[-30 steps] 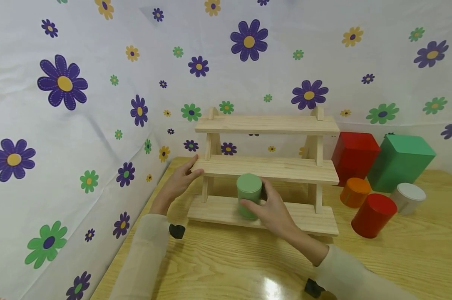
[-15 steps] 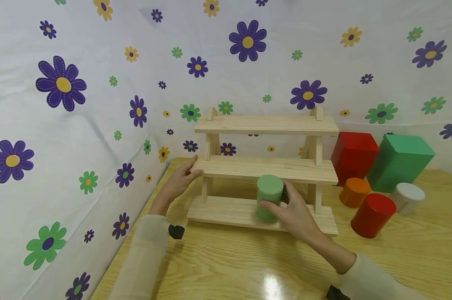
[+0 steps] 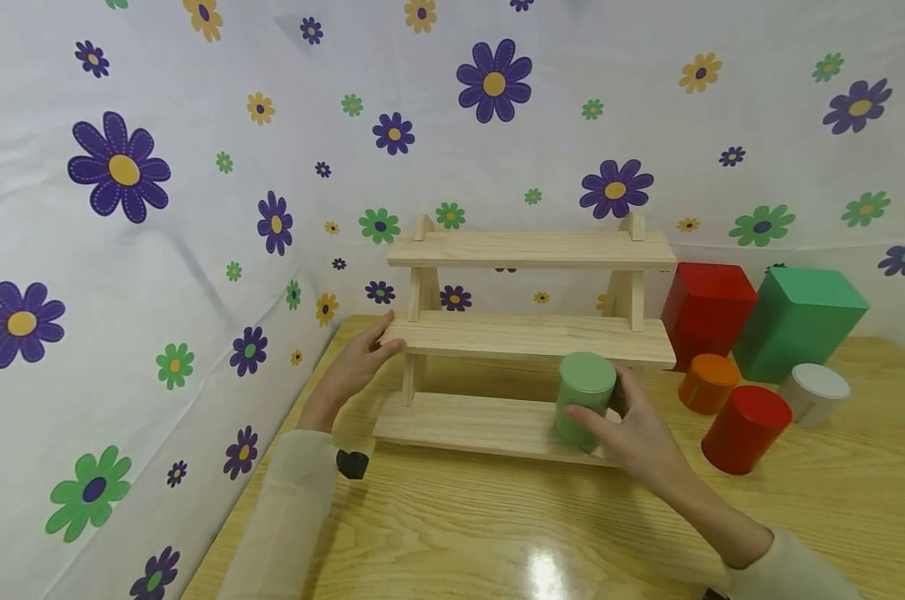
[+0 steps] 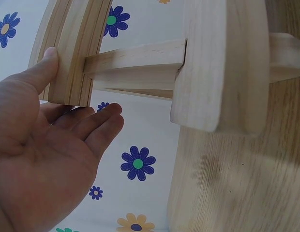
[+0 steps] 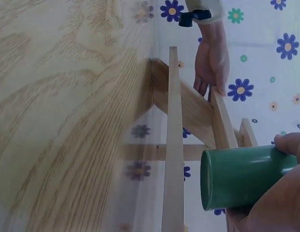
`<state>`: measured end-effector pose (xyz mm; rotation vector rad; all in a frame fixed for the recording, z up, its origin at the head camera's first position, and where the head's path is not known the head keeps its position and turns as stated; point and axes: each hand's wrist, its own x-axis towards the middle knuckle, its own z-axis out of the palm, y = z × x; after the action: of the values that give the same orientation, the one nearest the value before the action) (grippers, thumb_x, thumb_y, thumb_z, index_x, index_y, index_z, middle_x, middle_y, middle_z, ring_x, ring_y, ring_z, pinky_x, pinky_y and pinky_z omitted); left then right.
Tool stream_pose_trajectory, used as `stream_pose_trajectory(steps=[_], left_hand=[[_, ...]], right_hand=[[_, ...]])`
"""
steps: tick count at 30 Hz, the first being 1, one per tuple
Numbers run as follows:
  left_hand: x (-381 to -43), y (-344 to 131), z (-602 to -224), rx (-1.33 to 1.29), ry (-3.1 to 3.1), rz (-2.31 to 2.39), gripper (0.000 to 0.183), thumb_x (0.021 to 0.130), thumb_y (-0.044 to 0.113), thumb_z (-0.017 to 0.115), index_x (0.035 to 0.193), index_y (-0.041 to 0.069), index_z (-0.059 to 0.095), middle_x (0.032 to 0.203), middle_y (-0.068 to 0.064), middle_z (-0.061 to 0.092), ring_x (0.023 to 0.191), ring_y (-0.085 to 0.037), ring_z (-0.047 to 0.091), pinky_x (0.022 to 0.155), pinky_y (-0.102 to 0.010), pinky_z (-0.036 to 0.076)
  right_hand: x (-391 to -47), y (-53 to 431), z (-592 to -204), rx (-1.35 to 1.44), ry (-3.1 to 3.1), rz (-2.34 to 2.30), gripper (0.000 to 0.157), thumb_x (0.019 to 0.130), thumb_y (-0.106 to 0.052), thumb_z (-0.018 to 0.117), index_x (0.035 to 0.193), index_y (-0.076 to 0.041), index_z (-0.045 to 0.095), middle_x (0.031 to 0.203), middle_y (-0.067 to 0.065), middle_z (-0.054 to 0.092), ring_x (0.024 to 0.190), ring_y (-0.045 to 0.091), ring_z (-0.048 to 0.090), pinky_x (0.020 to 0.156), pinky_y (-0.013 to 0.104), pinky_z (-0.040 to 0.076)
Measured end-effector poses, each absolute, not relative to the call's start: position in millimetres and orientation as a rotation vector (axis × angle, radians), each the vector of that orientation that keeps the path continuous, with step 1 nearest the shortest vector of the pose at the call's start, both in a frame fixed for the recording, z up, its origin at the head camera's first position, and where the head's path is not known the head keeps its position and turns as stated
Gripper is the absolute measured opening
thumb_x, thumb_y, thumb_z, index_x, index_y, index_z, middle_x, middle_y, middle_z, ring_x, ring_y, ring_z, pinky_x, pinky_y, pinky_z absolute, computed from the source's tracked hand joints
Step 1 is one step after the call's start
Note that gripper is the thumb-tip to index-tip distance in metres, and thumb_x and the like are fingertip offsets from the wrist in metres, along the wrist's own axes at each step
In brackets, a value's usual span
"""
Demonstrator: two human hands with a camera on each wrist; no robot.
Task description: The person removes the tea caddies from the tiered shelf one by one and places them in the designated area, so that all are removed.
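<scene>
A green cylindrical canister (image 3: pixel 585 398) is held upright by my right hand (image 3: pixel 651 437), in front of the right part of the wooden three-tier shelf (image 3: pixel 490 427). The thumb lies on its near side and the other fingers go behind it. In the right wrist view, a gap shows between the canister's base (image 5: pixel 206 180) and the bottom board (image 5: pixel 174 140). My left hand (image 3: pixel 353 367) grips the left end of the middle board (image 3: pixel 527 335). In the left wrist view its thumb presses one face of that board (image 4: pixel 72 63), with fingers at the other side.
Right of the shelf stand a red box (image 3: pixel 707 312) and a green box (image 3: pixel 801 325). Before them are an orange canister (image 3: pixel 710 385), a red canister (image 3: pixel 747 429) and a white canister (image 3: pixel 814 393). A flowered cloth (image 3: pixel 437 75) hangs behind and left of the wooden table (image 3: pixel 452 533).
My right hand has carried the green canister rightward along the front of the shelf, from near the middle to the right part. The left hand has stayed on the middle board.
</scene>
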<state>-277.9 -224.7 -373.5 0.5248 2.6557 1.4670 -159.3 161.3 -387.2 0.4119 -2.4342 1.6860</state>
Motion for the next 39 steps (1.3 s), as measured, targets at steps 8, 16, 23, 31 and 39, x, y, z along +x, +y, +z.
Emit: stream_pose_trajectory(steps=[8, 16, 23, 31, 39], left_hand=[[-290.7, -232.5, -389.7, 0.524, 2.677, 1.471, 0.071, 0.11, 0.035, 0.053, 0.166, 0.01, 0.018, 0.171, -0.008, 0.015, 0.154, -0.035, 0.022, 0.123, -0.05, 0.025], [-289.6, -233.2, -387.7, 0.527, 2.684, 1.45, 0.073, 0.109, 0.039, 0.053, 0.166, 0.009, 0.019, 0.171, -0.008, 0.016, 0.154, -0.035, 0.023, 0.123, -0.049, 0.025], [-290.2, -233.4, -387.0, 0.531, 2.679, 1.458, 0.071, 0.11, 0.037, 0.053, 0.166, 0.01, 0.019, 0.171, -0.008, 0.015, 0.154, -0.035, 0.022, 0.123, -0.049, 0.025], [-282.8, -228.4, -377.4, 0.509, 2.66, 1.463, 0.068, 0.111, 0.027, 0.052, 0.165, 0.005, 0.016, 0.171, -0.012, 0.012, 0.155, -0.037, 0.019, 0.123, -0.051, 0.023], [-288.3, -231.5, -386.2, 0.506, 2.684, 1.444, 0.074, 0.109, 0.04, 0.053, 0.166, 0.01, 0.017, 0.171, -0.007, 0.015, 0.154, -0.034, 0.024, 0.123, -0.048, 0.027]], right_hand=[[-154.1, 187.1, -383.9, 0.384, -2.435, 1.632, 0.065, 0.098, -0.016, 0.074, 0.151, -0.002, 0.039, 0.141, 0.014, 0.056, 0.122, 0.008, 0.054, 0.097, 0.01, 0.042], [-148.0, 214.3, -378.2, 0.289, -2.485, 1.523, 0.071, 0.098, -0.022, 0.075, 0.154, 0.0, 0.036, 0.144, 0.016, 0.054, 0.13, 0.035, 0.053, 0.092, 0.004, 0.039], [-144.8, 234.1, -376.4, 0.288, -2.464, 1.454, 0.067, 0.098, -0.019, 0.075, 0.152, -0.004, 0.039, 0.137, 0.003, 0.057, 0.118, 0.002, 0.055, 0.09, 0.005, 0.044], [-142.5, 255.5, -370.1, 0.257, -2.456, 1.472, 0.069, 0.098, -0.013, 0.074, 0.154, -0.004, 0.035, 0.134, -0.006, 0.058, 0.113, -0.006, 0.055, 0.086, 0.007, 0.047], [-140.9, 280.9, -359.1, 0.229, -2.404, 1.495, 0.063, 0.099, -0.004, 0.07, 0.152, -0.015, 0.039, 0.132, -0.013, 0.056, 0.113, -0.004, 0.055, 0.085, 0.005, 0.047]])
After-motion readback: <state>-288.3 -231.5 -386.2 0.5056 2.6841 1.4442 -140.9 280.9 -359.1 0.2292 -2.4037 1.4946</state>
